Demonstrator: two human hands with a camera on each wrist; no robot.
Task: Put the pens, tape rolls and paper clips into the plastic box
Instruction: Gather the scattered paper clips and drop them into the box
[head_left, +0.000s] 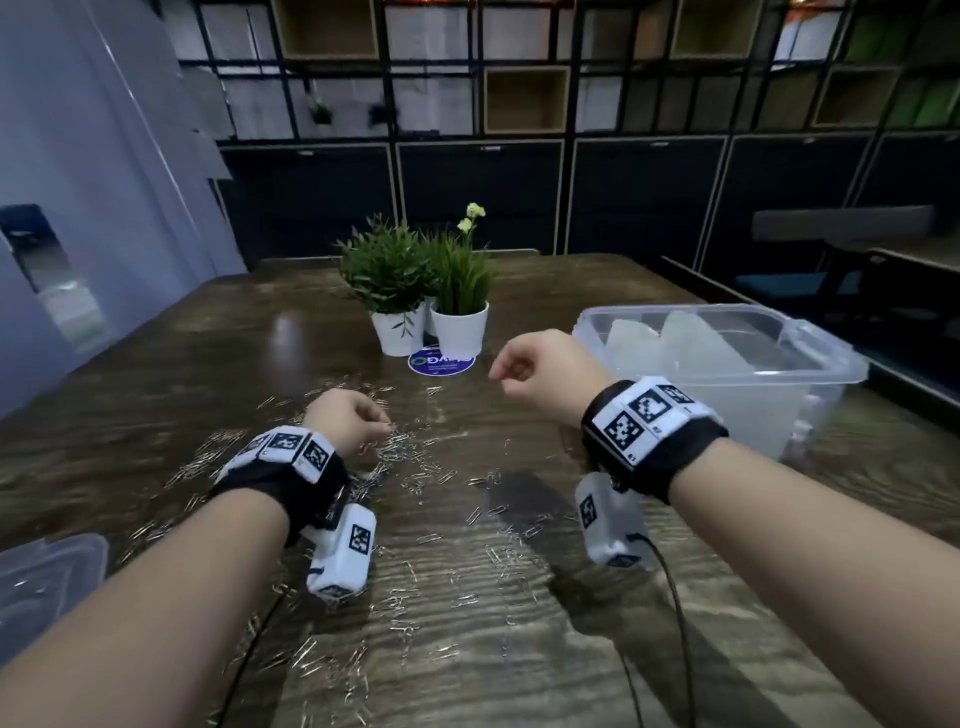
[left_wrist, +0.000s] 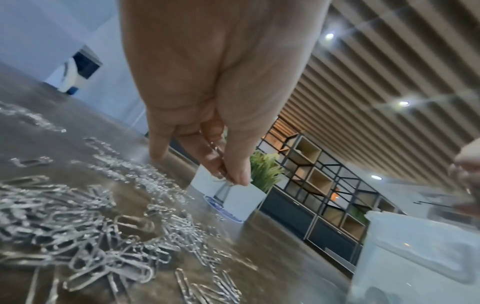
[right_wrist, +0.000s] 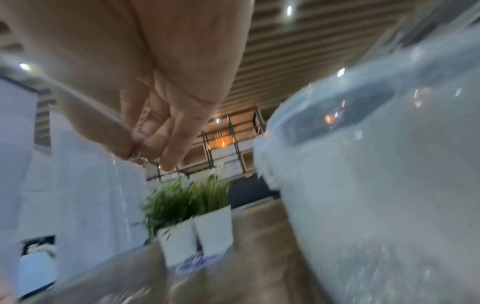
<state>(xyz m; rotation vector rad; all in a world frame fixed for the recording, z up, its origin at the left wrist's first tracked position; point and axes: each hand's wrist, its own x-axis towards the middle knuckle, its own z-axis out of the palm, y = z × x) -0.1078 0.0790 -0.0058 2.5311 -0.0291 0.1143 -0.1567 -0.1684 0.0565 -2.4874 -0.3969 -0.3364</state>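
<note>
Risk: small silver wire paper clips (head_left: 410, 462) may slip from thin pinches, scattering wider over dark wooden bench (head_left: 156, 395).
Left hand (head_left: 347, 421): low over pile, fingertips pinching clips.
Right hand (head_left: 540, 371): raised, pinching clips, beside clear plastic box (head_left: 810, 374).
Clips: mostly strewn on bench.

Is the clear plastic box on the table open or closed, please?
Open. The clear plastic box has no lid on its rim, and its inside shows from above; a clear lid lies apart at the table's near left edge.
</note>
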